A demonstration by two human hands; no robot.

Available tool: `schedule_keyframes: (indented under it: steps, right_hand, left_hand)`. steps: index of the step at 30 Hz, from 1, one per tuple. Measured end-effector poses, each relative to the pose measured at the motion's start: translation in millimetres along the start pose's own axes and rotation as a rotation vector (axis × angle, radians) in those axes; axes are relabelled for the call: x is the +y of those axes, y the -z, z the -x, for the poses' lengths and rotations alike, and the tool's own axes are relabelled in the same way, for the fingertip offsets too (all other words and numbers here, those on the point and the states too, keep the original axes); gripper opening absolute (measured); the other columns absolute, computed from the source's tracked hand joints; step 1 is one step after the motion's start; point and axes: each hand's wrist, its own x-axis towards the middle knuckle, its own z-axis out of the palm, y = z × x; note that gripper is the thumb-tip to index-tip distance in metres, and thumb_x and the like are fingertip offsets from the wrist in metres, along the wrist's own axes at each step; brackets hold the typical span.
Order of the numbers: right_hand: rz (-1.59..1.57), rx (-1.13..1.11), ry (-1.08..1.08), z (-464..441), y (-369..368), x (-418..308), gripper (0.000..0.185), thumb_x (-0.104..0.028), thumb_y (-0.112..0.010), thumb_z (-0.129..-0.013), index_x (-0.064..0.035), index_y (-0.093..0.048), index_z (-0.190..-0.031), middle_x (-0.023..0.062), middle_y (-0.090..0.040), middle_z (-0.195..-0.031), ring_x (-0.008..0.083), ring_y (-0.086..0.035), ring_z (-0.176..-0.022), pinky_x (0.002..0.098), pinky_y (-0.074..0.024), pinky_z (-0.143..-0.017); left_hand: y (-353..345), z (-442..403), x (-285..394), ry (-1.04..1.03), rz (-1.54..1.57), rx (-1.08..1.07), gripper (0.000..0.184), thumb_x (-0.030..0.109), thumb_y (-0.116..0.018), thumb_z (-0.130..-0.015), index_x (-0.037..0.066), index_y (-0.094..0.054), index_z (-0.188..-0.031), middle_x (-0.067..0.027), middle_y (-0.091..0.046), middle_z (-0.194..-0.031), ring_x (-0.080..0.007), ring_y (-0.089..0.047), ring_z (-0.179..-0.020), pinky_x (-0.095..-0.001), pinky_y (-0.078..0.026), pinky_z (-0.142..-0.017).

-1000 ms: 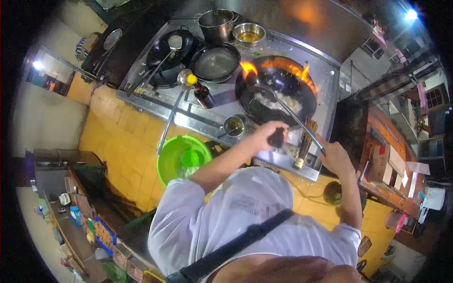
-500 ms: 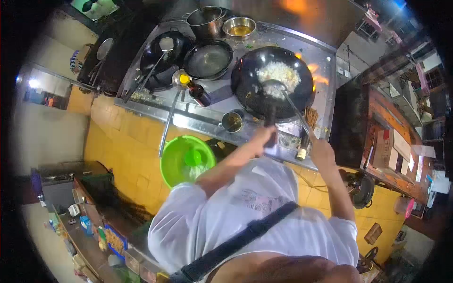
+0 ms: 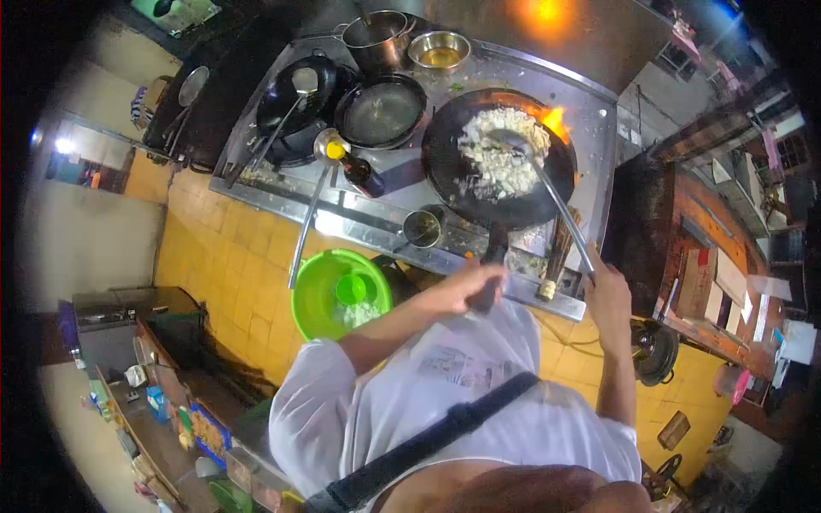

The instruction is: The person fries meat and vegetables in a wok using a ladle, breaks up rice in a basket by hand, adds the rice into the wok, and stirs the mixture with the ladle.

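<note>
A black wok [image 3: 445,175] rests over the burner, with flame at its right rim. White rice-like food [image 3: 503,175] is spread inside it. My left hand [image 3: 475,285] is wrapped round the wok's dark handle [image 3: 496,248]. In my right hand [image 3: 607,286] is the long metal handle of a ladle [image 3: 560,203], whose bowl lies on the food. A bundle of thin sticks [image 3: 562,248] lies between the wok and my right hand.
Left of the wok are a metal cup [image 3: 422,228], a dark bottle with a yellow cap [image 3: 363,175], a black pan [image 3: 380,111], a pot [image 3: 376,43] and a steel bowl [image 3: 440,53]. A green bucket [image 3: 318,295] stands below the counter's front edge.
The wok has tipped and levelled, and the food has spread out in it. The ladle has moved up over the food. The flames have shrunk to one patch at the right rim.
</note>
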Motion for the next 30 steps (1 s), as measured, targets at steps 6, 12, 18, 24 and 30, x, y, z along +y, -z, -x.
schedule_keyframes:
  steps: [6, 12, 18, 24, 30]
  right_hand:
    - [-0.424, -0.088, -0.123, -38, -62, -6, 0.04, -0.021, -0.047, -0.086, -0.0091, -0.04, -0.123, 0.0248, -0.057, -0.08, 0.0425, -0.056, -0.076, 0.0464, -0.0433, -0.064]
    - [-0.329, 0.014, -0.05, -117, -143, 2, 0.033, -0.029, -0.041, -0.089, -0.002, -0.043, -0.108, 0.0311, -0.057, -0.081, 0.0474, -0.055, -0.078, 0.053, -0.0427, -0.072]
    - [-0.296, 0.101, -0.129, -109, -147, 12, 0.031, -0.027, -0.043, -0.088, 0.0015, -0.047, -0.101, 0.0318, -0.056, -0.079, 0.0478, -0.055, -0.077, 0.0518, -0.0429, -0.07]
    - [-0.25, 0.213, -0.015, -100, -160, 23, 0.032, -0.027, -0.039, -0.09, 0.001, -0.047, -0.103, 0.0271, -0.058, -0.078, 0.044, -0.057, -0.077, 0.0489, -0.0445, -0.068]
    - [-0.08, -0.376, -0.049, -32, 28, -28, 0.041, -0.027, -0.046, -0.086, -0.0081, -0.041, -0.122, 0.0262, -0.058, -0.082, 0.0423, -0.056, -0.078, 0.0476, -0.0453, -0.07]
  left_hand:
    - [76, -135, -19, -0.387, -0.27, 0.149, 0.016, 0.012, -0.058, -0.079, 0.005, -0.047, -0.088, -0.0038, -0.052, -0.063, -0.0127, -0.052, -0.049, -0.0267, -0.044, -0.043]
    - [79, -134, -16, -0.361, -0.17, 0.092, 0.012, 0.009, -0.06, -0.078, 0.003, -0.051, -0.085, -0.0061, -0.056, -0.063, -0.0149, -0.053, -0.049, -0.0288, -0.044, -0.045]
    - [69, -123, -6, -0.294, -0.216, 0.177, 0.015, 0.011, -0.06, -0.078, 0.003, -0.051, -0.087, -0.007, -0.057, -0.066, -0.0146, -0.053, -0.048, -0.0289, -0.044, -0.043]
    - [71, -132, -4, -0.192, -0.135, 0.15, 0.015, 0.017, -0.061, -0.078, 0.003, -0.056, -0.082, -0.0079, -0.06, -0.07, -0.0151, -0.053, -0.047, -0.0302, -0.044, -0.04]
    - [-31, -19, 37, -0.146, 0.412, -0.065, 0.018, 0.015, -0.06, -0.08, 0.001, -0.05, -0.076, -0.0094, -0.053, -0.069, -0.0159, -0.053, -0.057, -0.0283, -0.047, -0.053]
